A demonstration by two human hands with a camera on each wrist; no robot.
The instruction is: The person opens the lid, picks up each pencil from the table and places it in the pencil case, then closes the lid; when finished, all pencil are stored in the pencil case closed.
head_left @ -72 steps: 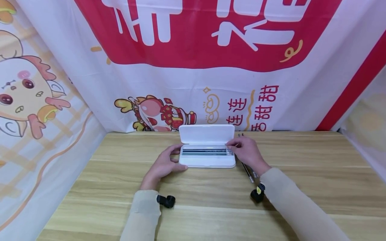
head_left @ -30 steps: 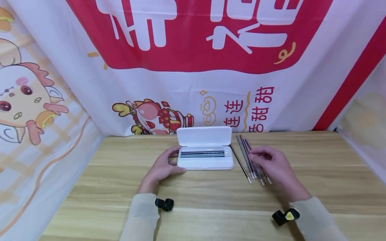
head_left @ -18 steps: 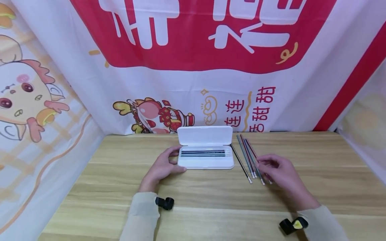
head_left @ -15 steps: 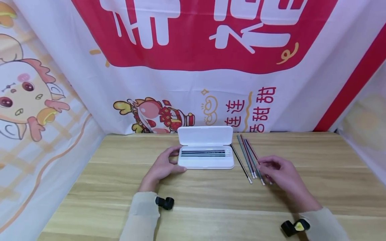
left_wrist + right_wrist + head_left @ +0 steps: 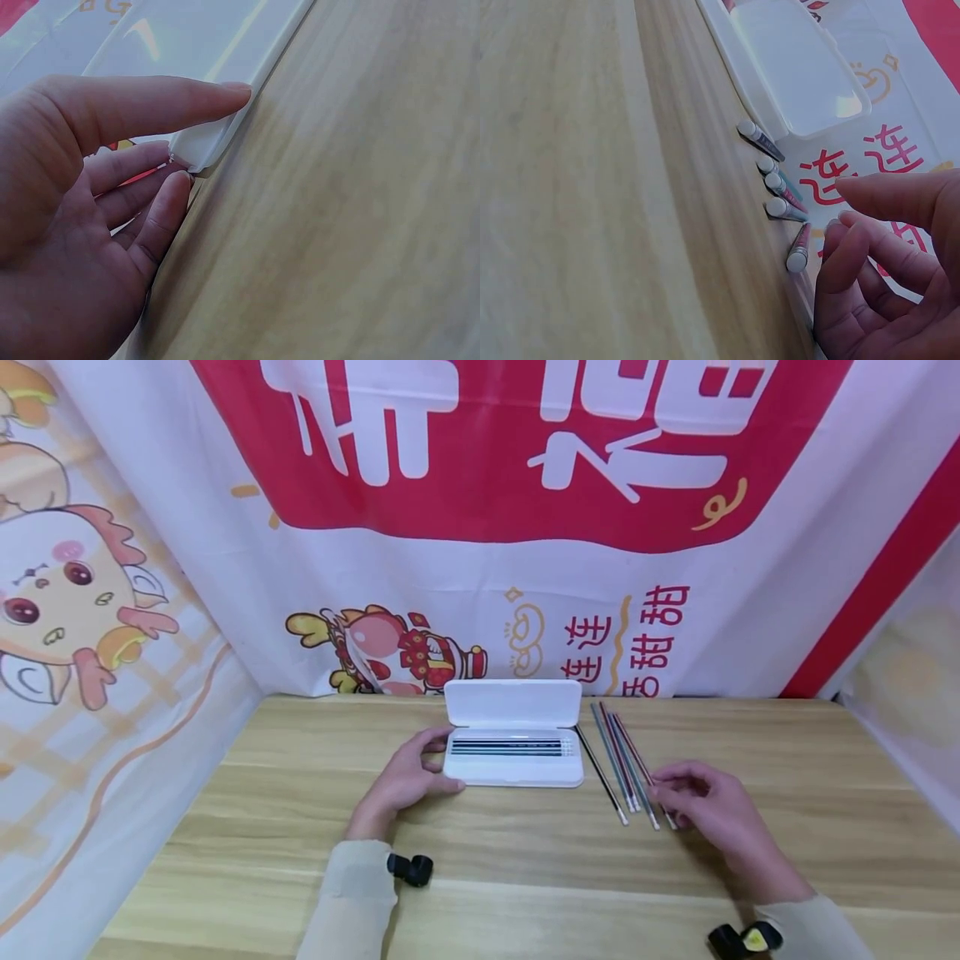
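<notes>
A white pencil case (image 5: 513, 774) lies with its lid (image 5: 513, 703) raised at the back of the table. Several dark and blue-green pencils (image 5: 506, 748) lie side by side inside, eraser ends to the right. My left hand (image 5: 405, 777) holds the case's left end, thumb along the front edge and fingers round the far corner. Loose pencils in black, grey-blue and red lie right of the case, white erasers towards me. My right hand (image 5: 708, 802) is beside the rightmost red pencil (image 5: 636, 752), fingertips right at it; a gap shows between thumb and forefinger in the right wrist view.
The wood-grain table (image 5: 525, 893) runs back to a white cloth backdrop (image 5: 480, 577) with red lettering and cartoon figures. More printed cloth (image 5: 187, 710) hangs along the left side. A small black camera (image 5: 411, 869) is strapped to each wrist.
My right hand has moved from the case's right end to the loose pencils, then slid slightly right along them. My left hand has stayed at the case. The head view has shifted a little.
</notes>
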